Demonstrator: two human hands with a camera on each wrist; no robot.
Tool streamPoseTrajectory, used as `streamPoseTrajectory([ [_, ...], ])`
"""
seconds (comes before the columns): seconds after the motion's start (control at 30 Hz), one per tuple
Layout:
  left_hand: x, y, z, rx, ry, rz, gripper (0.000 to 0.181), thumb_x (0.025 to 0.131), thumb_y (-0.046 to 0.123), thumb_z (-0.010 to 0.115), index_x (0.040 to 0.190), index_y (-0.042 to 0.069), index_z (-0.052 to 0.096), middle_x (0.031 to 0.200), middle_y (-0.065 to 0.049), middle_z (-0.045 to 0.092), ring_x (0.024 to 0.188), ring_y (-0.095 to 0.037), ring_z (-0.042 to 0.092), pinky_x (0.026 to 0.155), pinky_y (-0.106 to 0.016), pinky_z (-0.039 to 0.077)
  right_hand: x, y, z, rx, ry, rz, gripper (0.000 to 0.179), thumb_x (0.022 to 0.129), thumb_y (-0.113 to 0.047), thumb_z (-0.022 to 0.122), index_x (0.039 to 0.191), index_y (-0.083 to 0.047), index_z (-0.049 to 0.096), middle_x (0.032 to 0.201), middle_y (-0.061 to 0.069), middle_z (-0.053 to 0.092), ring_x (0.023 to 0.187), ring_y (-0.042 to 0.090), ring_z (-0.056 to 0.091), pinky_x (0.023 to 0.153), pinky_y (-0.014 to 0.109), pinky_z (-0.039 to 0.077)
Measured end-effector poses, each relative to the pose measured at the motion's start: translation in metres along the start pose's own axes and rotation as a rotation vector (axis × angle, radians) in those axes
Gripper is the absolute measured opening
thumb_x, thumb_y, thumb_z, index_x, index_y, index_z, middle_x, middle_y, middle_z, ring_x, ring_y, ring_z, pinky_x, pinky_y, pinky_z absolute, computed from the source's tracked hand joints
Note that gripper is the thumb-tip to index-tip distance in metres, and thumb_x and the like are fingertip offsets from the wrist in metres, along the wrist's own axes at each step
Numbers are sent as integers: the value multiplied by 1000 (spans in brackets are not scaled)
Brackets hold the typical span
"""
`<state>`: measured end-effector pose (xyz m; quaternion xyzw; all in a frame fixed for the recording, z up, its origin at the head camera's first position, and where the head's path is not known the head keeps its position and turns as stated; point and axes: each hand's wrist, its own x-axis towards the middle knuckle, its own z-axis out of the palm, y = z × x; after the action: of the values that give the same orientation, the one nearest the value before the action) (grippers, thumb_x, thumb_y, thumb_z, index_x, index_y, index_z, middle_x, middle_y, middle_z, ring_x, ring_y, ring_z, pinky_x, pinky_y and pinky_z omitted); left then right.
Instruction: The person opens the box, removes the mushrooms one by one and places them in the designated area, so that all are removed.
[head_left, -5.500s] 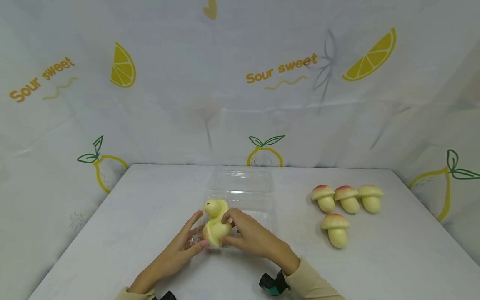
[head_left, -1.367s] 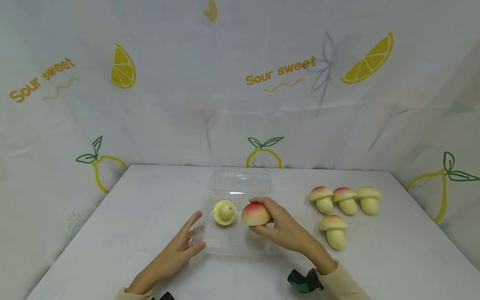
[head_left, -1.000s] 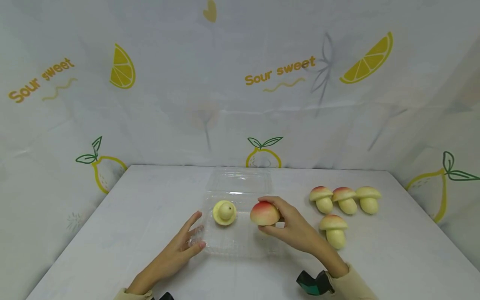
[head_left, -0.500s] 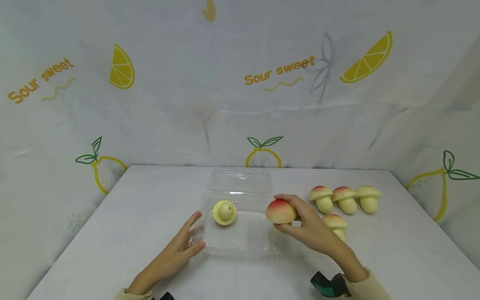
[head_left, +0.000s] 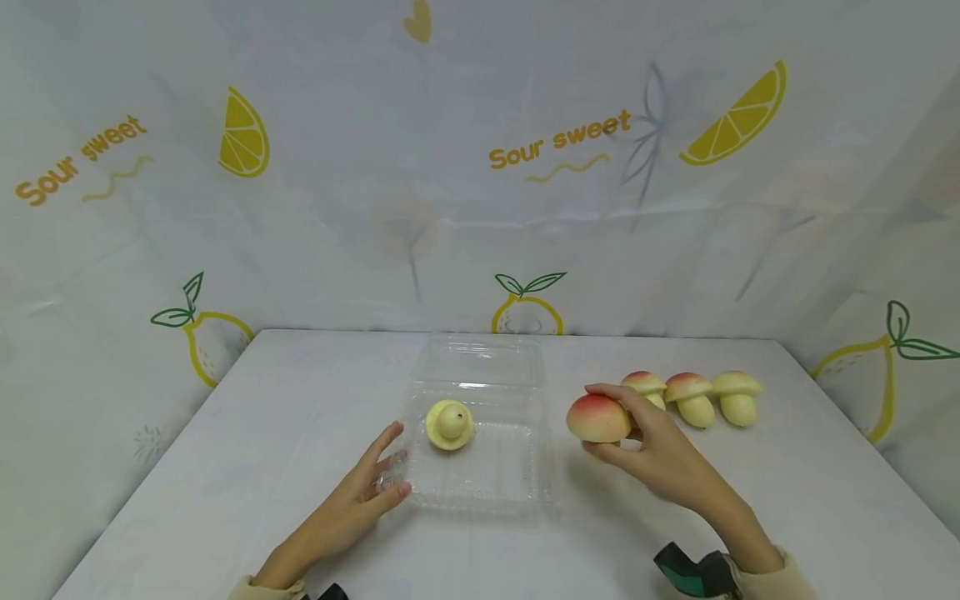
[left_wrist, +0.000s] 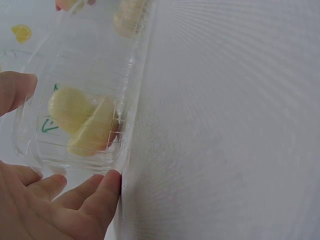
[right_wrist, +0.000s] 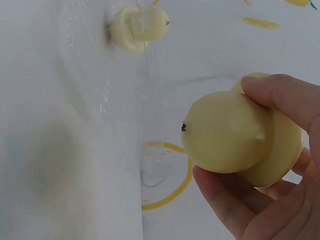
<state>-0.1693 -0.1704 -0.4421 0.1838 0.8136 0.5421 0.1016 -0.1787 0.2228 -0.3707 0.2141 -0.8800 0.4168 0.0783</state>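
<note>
My right hand (head_left: pixel 663 454) grips a toy mushroom (head_left: pixel 598 418) with a red-tinged cap, thumb and fingers around it, above the table just right of the clear plastic box. Its pale rounded stem (right_wrist: pixel 225 132) with a dark tip faces the right wrist camera. My left hand (head_left: pixel 356 496) rests against the left side of the clear plastic box (head_left: pixel 480 496), fingers spread and fairly straight. Inside the box, at its back left, another mushroom (head_left: pixel 450 425) stands cap down with its stem up. Through the clear wall that mushroom (left_wrist: pixel 72 112) shows in the left wrist view.
The box's lid (head_left: pixel 480 362) lies folded open behind it. Three mushrooms (head_left: pixel 692 400) lie in a row at the back right, the leftmost partly behind my right hand. A white cloth with lemon prints (head_left: pixel 465 167) hangs behind the white table (head_left: pixel 315 375).
Earlier, my right hand was at mushrooms inside the box. It has since lifted one out and moved right with it, now covering a mushroom on the table. My left hand stays put.
</note>
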Motion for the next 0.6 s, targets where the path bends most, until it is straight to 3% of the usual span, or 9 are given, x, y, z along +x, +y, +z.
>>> streamPoseTrajectory([
  [0.27, 0, 0, 0, -5, -3, 2, 79, 102, 22, 56, 160, 12, 4, 167, -17, 4, 148, -50, 21, 112, -62, 36, -6, 6, -18, 29, 1, 40, 58, 86, -16, 78, 137, -14, 50, 129, 7, 55, 96, 0, 63, 78, 18, 55],
  [0.6, 0, 2, 0, -19, -8, 6, 79, 102, 21, 55, 160, 12, 3, 167, -17, 2, 147, -52, 20, 111, -64, 36, -11, 15, -42, -26, 10, 52, 59, 88, -16, 76, 140, -15, 49, 123, 7, 56, 95, -2, 61, 74, 19, 57],
])
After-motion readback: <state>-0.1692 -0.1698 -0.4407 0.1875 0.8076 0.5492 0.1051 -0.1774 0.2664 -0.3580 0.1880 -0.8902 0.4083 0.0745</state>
